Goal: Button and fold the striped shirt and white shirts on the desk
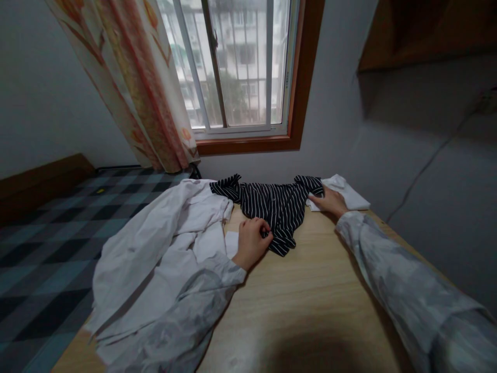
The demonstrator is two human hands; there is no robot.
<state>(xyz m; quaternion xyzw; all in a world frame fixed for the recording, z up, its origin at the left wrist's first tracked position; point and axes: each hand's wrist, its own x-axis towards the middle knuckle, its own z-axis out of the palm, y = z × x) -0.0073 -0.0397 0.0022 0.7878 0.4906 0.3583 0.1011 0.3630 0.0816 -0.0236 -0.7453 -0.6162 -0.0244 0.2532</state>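
Observation:
A black shirt with white stripes point(272, 199) lies spread on the wooden table, its two sleeves reaching out to the left and right at the far side. My left hand point(252, 239) is closed at the shirt's near left part, thumb and fingers pinching the striped cloth. At the far right, my right hand point(329, 201) has its fingers closed on the end of the right sleeve. Beneath and behind that hand is a folded white cloth point(347, 194). Left of the shirt, a white garment point(155, 248) lies loosely spread, partly under the left striped sleeve.
The light wooden table point(310, 290) stands against the wall below a window point(240, 67). On the left is a bed with a checked cover point(46, 248), and a patterned curtain point(143, 88) hangs above it. A cable point(423, 168) runs down the right wall.

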